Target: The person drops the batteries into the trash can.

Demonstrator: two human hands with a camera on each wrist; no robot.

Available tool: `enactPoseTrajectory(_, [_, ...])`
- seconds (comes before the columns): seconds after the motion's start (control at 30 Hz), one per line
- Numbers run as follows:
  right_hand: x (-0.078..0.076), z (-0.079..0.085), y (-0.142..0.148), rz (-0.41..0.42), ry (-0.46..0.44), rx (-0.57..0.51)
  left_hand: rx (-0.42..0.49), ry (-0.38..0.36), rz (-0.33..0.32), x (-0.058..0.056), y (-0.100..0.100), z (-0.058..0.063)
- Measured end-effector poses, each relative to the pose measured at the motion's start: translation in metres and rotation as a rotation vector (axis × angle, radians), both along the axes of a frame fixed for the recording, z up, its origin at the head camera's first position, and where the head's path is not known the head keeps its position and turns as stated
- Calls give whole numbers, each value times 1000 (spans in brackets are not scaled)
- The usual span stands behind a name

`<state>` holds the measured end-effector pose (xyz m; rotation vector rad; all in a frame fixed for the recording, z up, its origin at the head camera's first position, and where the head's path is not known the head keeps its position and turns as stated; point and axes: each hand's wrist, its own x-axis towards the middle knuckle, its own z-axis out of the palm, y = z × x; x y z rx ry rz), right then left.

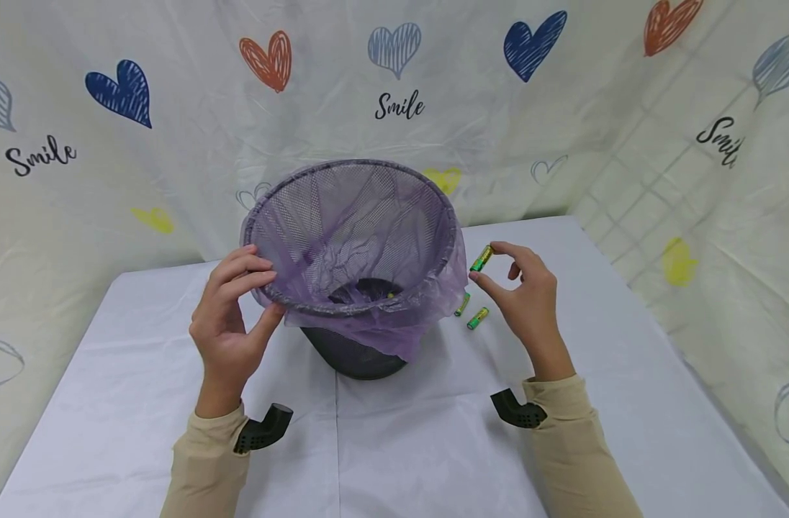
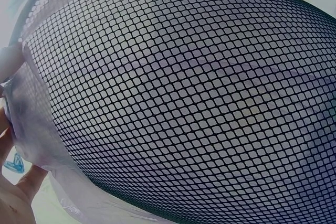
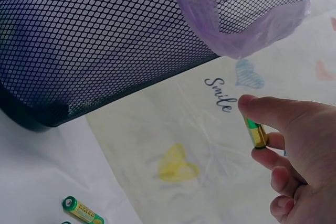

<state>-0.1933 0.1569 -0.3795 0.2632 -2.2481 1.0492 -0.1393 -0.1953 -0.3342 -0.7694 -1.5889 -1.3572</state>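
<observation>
A dark mesh wastebasket (image 1: 362, 352) stands on the table, a thin purple plastic bag (image 1: 394, 324) lining it and folded over its rim. My left hand (image 1: 232, 316) grips the near-left rim, thumb and fingers on the bag. In the left wrist view the mesh wall (image 2: 184, 98) fills most of the picture. To the right of the basket, my right hand (image 1: 527, 295) pinches a green and gold battery (image 1: 481, 258) between thumb and fingers, raised above the table. Below it lie two similar batteries, one (image 1: 478, 318) in full sight and another (image 1: 462, 304) close to the bag.
A white cloth covers the table (image 1: 394, 446). Behind it hangs a pale curtain (image 1: 330, 122) printed with hearts and "Smile". A small yellow spot shows low inside the basket, too small to identify. Each sleeve carries a black wrist mount (image 1: 263, 428).
</observation>
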Motion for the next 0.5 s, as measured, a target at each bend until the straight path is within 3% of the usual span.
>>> enactPoseTrajectory(0.5, [4, 6, -2, -4, -6, -9, 13, 12, -1, 3, 5, 5])
